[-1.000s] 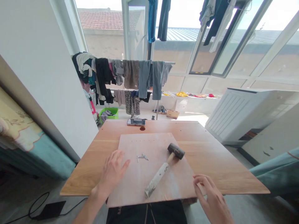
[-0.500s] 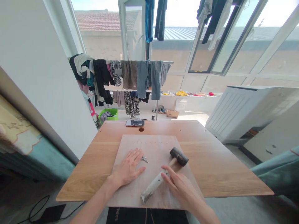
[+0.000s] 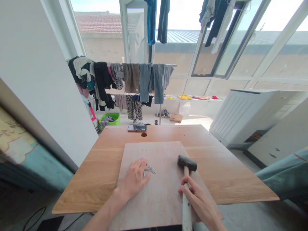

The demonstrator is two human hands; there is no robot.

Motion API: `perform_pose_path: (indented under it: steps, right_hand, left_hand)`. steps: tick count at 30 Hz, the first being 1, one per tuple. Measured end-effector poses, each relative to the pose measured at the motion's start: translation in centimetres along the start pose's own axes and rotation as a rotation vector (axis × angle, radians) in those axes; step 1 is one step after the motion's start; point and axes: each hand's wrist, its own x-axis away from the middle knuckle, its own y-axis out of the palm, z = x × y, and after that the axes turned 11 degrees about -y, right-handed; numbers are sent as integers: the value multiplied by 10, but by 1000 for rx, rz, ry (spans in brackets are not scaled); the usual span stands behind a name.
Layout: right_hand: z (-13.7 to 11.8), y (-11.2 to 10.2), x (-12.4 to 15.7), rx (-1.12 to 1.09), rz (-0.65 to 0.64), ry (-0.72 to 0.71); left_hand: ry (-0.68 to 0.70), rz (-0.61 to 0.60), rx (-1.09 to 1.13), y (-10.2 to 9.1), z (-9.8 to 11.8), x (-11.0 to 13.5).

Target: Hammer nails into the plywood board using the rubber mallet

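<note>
My right hand (image 3: 193, 191) is wrapped round the pale, worn handle of a mallet (image 3: 187, 163). Its dark head points away from me, above the right side of a thin wooden board (image 3: 166, 199). On the board's left half, my left hand (image 3: 135, 178) has its fingers curled at a small pile of nails (image 3: 151, 169). One nail shows between its thumb and forefinger and seems pinched there. Across the far part of the board runs a row of small dots, too small to tell whether holes or nail heads.
The board lies on a wooden table (image 3: 103, 179). A phone (image 3: 137, 128) rests at the far edge near a round hole (image 3: 143, 134). Beyond stand a laundry rack (image 3: 166, 65) with clothes and a green basket (image 3: 116, 119). A white cabinet (image 3: 247, 112) is at the right.
My right hand has closed round the mallet's handle, and the mallet has turned to point straight away from me. My left hand's flat fingers have curled in at the nails.
</note>
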Motion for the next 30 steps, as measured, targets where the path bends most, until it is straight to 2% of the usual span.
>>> perform_pose_path:
  steps: [4,7,10,20,26,30]
  right_hand:
    - [10,-3,3,-314,60,33]
    - [12,-1,3,-370,91,22]
    - [15,1,1,-380,95,6]
    - [29,1,1,-288,81,-8]
    - [18,0,3,-137,60,3]
    - [9,1,4,-4,88,-43]
  left_hand:
    - [-56,-150,-98,-22,13,-16]
    - [-75,-229,-242,-32,23,-25]
    - [-78,-247,-306,-32,30,-30]
    - [-71,-273,-394,-27,33,-33]
    - [-86,-234,-319,-23,27,-29]
    - [-127,-189,-234,-17,24,-25]
